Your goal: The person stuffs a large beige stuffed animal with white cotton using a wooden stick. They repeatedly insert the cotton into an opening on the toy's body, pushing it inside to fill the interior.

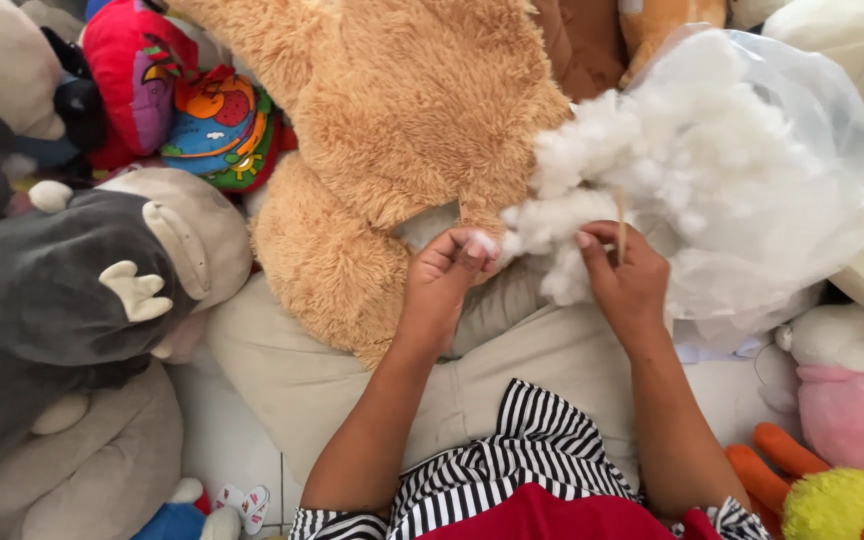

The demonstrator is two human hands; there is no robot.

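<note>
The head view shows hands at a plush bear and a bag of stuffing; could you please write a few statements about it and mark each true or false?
1. The left hand pinches a bit of white stuffing beside the tan plush bear. True.
2. The right hand holds a pair of scissors. False: it holds a thin pale stick.
3. The stuffing spills from a clear plastic bag. True.
4. The bear is bright blue. False: it is tan.
5. A grey plush toy lies on the left of the view. True.
</note>
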